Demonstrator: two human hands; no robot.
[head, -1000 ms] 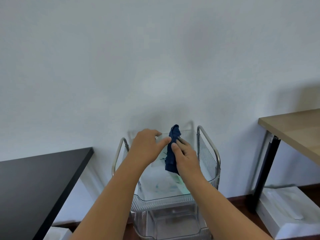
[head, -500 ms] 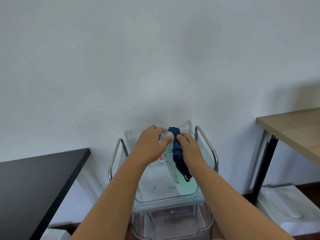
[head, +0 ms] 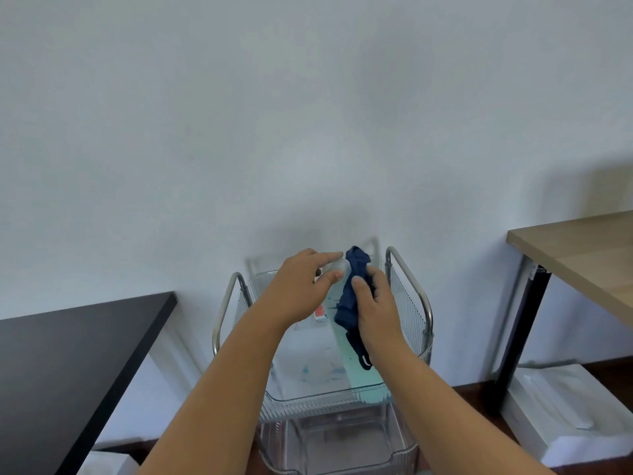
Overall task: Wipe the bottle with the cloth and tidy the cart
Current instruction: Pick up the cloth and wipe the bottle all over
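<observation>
Two tables are flanking the work area: a black table is filling the near left, its right edge slanting toward the cart, and a wooden table on a black leg is reaching in from the right. A pale wall is closing off the far side, just behind the cart. Between the tables, the cart is standing with chrome side rails and a clear upper tray, a second clear tray showing below it. Strips of bare wall and dark floor are staying open on both sides of the cart, wider on the right. White boxes are lying on the floor under the wooden table, near its leg.

Above the upper tray, the left hand is gripping the bottle, a clear, pale thing mostly hidden by fingers and cloth; its lower body is appearing as a pale green band running down toward the tray's near right corner. The right hand is pinching the dark blue cloth against the bottle's right side, thumb pressed on the fabric, and a loose end is dangling beside the wrist over the tray.
</observation>
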